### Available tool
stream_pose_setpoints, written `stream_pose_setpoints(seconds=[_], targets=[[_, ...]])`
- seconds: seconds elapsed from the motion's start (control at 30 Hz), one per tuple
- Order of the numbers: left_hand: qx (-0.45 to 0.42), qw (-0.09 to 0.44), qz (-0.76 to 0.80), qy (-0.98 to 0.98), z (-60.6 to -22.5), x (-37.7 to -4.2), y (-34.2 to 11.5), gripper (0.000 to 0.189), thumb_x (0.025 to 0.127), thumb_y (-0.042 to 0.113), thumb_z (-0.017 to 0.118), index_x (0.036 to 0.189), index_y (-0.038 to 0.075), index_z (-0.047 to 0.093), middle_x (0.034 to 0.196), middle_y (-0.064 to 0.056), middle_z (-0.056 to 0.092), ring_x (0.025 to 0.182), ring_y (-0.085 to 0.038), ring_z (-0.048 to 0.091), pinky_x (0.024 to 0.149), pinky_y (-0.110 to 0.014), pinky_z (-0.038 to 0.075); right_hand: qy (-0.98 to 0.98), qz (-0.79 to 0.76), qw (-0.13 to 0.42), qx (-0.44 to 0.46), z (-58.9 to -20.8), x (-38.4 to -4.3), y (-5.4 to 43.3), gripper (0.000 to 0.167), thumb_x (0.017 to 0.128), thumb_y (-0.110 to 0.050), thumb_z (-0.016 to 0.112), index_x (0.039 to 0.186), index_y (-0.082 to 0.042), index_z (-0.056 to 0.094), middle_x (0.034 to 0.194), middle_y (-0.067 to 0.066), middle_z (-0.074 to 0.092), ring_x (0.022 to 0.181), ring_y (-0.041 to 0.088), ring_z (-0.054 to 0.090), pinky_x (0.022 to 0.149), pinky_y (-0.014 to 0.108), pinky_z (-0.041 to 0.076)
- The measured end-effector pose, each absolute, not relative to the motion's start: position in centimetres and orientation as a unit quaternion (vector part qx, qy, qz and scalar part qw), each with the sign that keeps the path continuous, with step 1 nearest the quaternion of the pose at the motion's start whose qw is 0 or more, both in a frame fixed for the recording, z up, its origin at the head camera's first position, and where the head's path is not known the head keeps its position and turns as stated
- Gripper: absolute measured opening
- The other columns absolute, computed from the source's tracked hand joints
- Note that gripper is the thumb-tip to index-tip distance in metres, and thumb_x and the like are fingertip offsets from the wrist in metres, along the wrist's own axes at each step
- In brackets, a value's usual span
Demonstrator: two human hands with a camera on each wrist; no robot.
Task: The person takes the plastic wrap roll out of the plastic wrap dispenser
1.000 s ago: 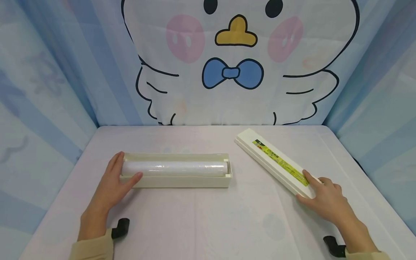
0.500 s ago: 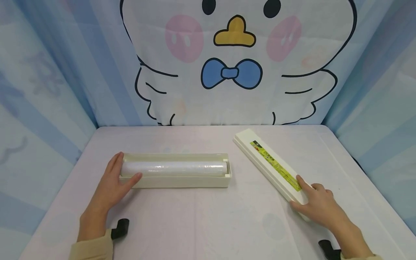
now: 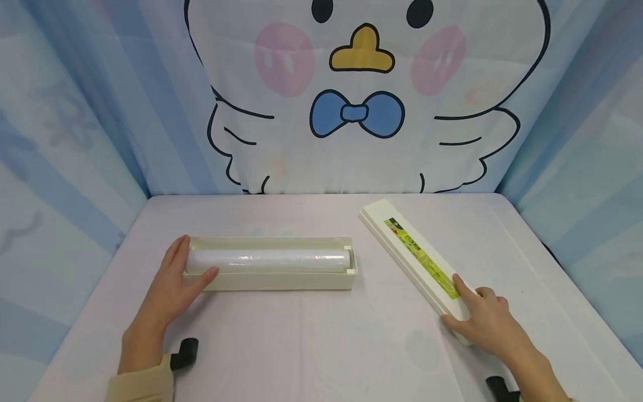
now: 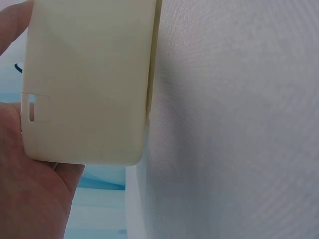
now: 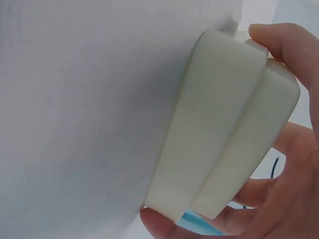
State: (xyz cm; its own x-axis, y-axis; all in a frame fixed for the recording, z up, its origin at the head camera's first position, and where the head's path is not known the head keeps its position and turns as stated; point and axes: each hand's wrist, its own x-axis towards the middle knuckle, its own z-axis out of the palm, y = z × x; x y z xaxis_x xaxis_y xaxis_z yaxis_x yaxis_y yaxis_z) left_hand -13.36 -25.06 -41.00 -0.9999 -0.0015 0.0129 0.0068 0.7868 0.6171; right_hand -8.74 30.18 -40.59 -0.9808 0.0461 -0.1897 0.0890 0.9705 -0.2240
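Observation:
A cream cling film dispenser box (image 3: 281,282) lies lengthwise on the table, left of middle. Its top is off, and a shiny roll of clear film (image 3: 271,260) shows inside. My left hand (image 3: 168,290) grips the box's left end, thumb over the front rim and fingers behind. The left wrist view shows the box's flat end wall (image 4: 89,74) with a small slot. On the right, the long white lid (image 3: 397,244) with a yellow-green label lies slanted. My right hand (image 3: 489,324) holds its near end; in the right wrist view, thumb and fingers span the stepped lid end (image 5: 212,104).
The table (image 3: 321,346) has a pale cloth over it. Printed curtains (image 3: 166,111) with a cartoon figure rise at its back edge and along both sides. Dark wrist-mounted pieces (image 3: 185,354) stick out by the sleeves.
My right hand has moved left and nearer, bringing the lid's near end with it, so the lid lies a little steeper. The left hand and the box stay in place.

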Motion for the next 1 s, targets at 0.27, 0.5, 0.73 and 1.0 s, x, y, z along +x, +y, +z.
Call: stream_pose_setpoints(seconds=[0.27,0.5,0.73,1.0], targets=[[-0.007,0.008,-0.326,-0.945,-41.1,-13.3,-25.3,0.103,0.097,0.053,0.062,0.160,-0.003,0.002,0.164,-0.028,0.004,0.143,-0.055,0.017,0.108,-0.073,0.022,0.989,-0.116,0.081,0.035,-41.0,-8.3,30.1,0.101,0.084,-0.060,0.073,0.156,-0.002,0.031,0.128,0.045,0.039,0.103,0.056,0.046,0.068,0.064,0.050],[-0.007,0.002,-0.330,-0.944,-41.2,-13.4,-25.2,0.104,0.096,0.053,0.062,0.160,-0.002,0.001,0.164,-0.027,0.002,0.144,-0.054,0.016,0.108,-0.073,0.022,0.989,-0.120,0.073,0.038,-41.0,-8.1,30.1,0.100,0.086,-0.059,0.072,0.156,-0.002,0.031,0.128,0.046,0.040,0.104,0.059,0.047,0.069,0.065,0.050],[-0.008,-0.002,-0.337,-0.941,-41.0,-13.4,-25.1,0.104,0.096,0.052,0.063,0.160,-0.002,0.001,0.164,-0.027,0.002,0.144,-0.054,0.016,0.108,-0.072,0.021,0.989,-0.115,0.083,0.045,-40.5,-8.3,30.3,0.111,0.083,-0.074,0.065,0.160,-0.008,0.021,0.132,0.047,0.035,0.108,0.064,0.043,0.070,0.070,0.049],[-0.006,0.003,-0.338,-0.941,-41.2,-13.4,-25.2,0.104,0.096,0.053,0.063,0.160,-0.002,0.002,0.165,-0.026,0.002,0.144,-0.053,0.017,0.109,-0.072,0.021,0.993,-0.114,0.010,0.015,-38.9,-9.0,29.8,0.105,0.088,-0.070,0.062,0.163,-0.013,0.016,0.136,0.040,0.038,0.113,0.066,0.040,0.072,0.075,0.045]])
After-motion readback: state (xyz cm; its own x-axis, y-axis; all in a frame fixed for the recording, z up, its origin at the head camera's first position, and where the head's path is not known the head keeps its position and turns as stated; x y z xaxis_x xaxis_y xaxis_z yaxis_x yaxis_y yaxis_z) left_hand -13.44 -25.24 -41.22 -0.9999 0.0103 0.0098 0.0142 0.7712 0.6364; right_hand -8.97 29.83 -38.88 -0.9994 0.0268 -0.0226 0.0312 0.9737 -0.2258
